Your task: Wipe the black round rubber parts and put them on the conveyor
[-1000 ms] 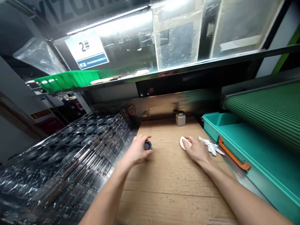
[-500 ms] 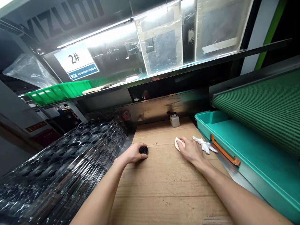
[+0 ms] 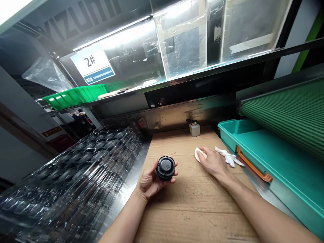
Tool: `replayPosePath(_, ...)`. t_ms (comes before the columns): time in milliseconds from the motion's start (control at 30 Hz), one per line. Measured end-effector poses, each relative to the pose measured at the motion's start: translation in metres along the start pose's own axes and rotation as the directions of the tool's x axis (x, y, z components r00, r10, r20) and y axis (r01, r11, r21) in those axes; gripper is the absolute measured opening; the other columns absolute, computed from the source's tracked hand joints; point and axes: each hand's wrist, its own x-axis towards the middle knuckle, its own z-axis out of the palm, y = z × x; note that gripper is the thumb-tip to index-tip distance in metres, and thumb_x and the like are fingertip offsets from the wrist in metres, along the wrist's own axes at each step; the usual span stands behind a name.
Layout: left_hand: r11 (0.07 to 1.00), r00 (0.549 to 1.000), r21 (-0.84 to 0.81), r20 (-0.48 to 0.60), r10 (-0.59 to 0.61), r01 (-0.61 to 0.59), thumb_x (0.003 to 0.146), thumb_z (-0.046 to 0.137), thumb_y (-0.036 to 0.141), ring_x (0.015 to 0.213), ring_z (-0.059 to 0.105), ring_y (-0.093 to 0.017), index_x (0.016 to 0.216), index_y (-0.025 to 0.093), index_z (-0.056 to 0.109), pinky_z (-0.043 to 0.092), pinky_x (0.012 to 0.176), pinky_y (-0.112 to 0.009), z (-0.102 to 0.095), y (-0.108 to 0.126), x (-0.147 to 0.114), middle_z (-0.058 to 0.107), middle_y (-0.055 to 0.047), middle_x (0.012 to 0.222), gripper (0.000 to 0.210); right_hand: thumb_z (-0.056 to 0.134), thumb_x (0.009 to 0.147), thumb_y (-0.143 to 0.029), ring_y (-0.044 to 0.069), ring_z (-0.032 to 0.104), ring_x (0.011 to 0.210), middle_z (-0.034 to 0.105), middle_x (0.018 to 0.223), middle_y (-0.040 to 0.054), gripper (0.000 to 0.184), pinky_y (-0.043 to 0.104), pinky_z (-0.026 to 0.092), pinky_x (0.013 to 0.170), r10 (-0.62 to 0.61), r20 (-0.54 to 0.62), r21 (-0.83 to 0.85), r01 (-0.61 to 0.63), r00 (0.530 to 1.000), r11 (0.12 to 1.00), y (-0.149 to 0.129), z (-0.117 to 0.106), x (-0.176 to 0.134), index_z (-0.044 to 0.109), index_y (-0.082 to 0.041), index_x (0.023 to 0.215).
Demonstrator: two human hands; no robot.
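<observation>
A black round part (image 3: 166, 167) is held in the left hand (image 3: 152, 183), a white pad (image 3: 197, 155) in the right hand (image 3: 213, 162).
Above the cardboard (image 3: 187, 206), the black round part is clamped between the left thumb, set against its left side, and the fingers, which are curled behind it so that their tips show along its right edge; its round face is left uncovered. The white pad is pinched between the right thumb and fingers, its left end jutting out past them; whether the cardboard is touched by it cannot be told. White gloves (image 3: 230, 158) are seen just right of the right hand, beside a teal bin (image 3: 291, 184), and a small bottle (image 3: 194, 130) is placed near the cardboard's far edge.
</observation>
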Motion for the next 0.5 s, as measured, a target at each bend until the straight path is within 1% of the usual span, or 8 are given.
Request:
replayPosePath(200,1.0,1.0,0.012,0.002,-0.012,0.012,0.095,0.041,0.043,0.102,0.063,-0.029,0.126,0.012,0.056,0.054,0.08,-0.037,-0.001,0.003,0.002,0.057,-0.018,0.127,0.046,0.045,0.092,-0.048,0.025,0.066,0.087,0.072,0.092,0.004,0.033,0.03,0.039,0.066,0.005,0.009,-0.011,-0.005,1.0,1.0,-0.002,-0.001,-0.001,0.065,-0.031,0.112)
replayPosePath(367,0.998,1.0,0.052,-0.015,-0.018,0.019,0.094,0.043,0.045,0.104,0.062,-0.029,0.124,0.012,0.057,0.054,0.08,-0.037,-0.003,0.0,0.006,0.056,-0.018,0.129,0.047,0.046,0.092,-0.048,0.025,0.066,0.086,0.072,0.09,0.0053,0.034,0.03,0.039,0.066,0.007,0.009,-0.01,-0.007,1.0,1.0,-0.002,-0.001,0.0,0.066,-0.029,0.112)
replayPosePath(433,0.993,0.999,0.114,-0.03,-0.018,0.021,0.093,0.044,0.046,0.105,0.062,-0.029,0.123,0.013,0.057,0.053,0.082,-0.037,-0.004,0.0,0.008,0.056,-0.018,0.131,0.047,0.046,0.092,-0.048,0.025,0.066,0.086,0.072,0.09,0.0053,0.034,0.031,0.039,0.067,0.008,0.004,-0.007,-0.008,1.0,1.0,-0.002,-0.001,0.001,0.066,-0.029,0.112)
replayPosePath(500,0.965,0.998,0.263,-0.058,-0.005,0.02,0.093,0.045,0.046,0.108,0.061,-0.03,0.124,0.014,0.056,0.052,0.085,-0.04,-0.005,0.006,0.015,0.055,-0.018,0.131,0.046,0.045,0.092,-0.048,0.025,0.066,0.086,0.072,0.09,0.0049,0.034,0.031,0.04,0.069,0.011,-0.002,0.005,-0.011,1.0,1.0,-0.002,-0.001,0.001,0.066,-0.03,0.111)
